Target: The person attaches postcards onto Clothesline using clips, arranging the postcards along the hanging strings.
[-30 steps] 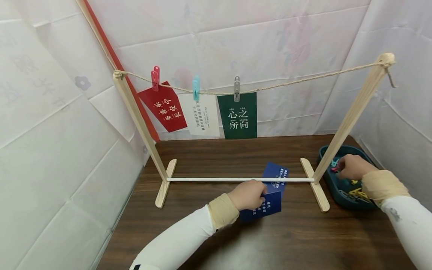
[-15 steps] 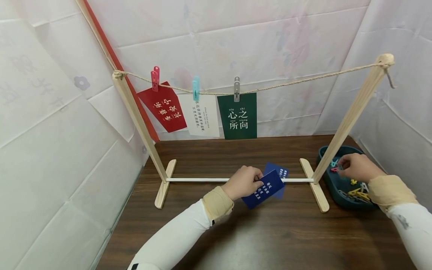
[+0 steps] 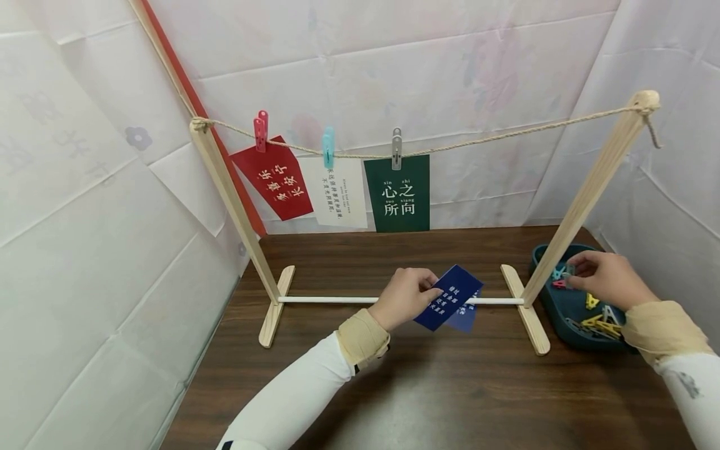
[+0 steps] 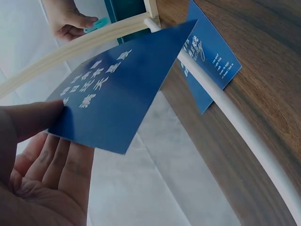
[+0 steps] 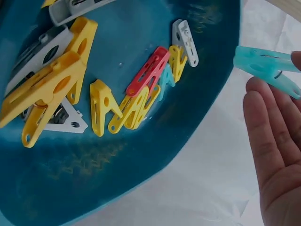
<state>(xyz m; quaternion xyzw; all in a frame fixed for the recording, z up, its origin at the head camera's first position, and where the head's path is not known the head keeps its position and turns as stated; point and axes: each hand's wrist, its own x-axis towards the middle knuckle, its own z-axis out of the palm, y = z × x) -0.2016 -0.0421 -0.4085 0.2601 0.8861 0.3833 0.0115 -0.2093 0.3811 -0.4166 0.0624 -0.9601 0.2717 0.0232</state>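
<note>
My left hand (image 3: 406,297) pinches a dark blue card (image 4: 117,89) with white lettering by one end, between thumb and fingers. The card is raised and tilted over the white rod. Partly behind it, a second blue card (image 4: 218,61) lies on the table under the rod. Over at the right, my right hand (image 3: 610,278) pinches a teal clothespin (image 5: 263,63) just above the tray's edge. Several yellow, grey, red and teal clothespins (image 5: 106,106) lie in the dark teal tray (image 5: 188,127).
A rope (image 3: 495,135) spans two wooden posts (image 3: 587,194) joined low down by a white rod (image 3: 326,300). From it hang a red card (image 3: 275,181), a white card (image 3: 337,197) and a green card (image 3: 398,194), each clipped by a clothespin. White cloth (image 3: 394,75) surrounds the wooden table.
My left hand has lifted the blue card and turned it, moving it up and right. My right hand has risen slightly in the tray, and a clothespin now shows in its fingers.
</note>
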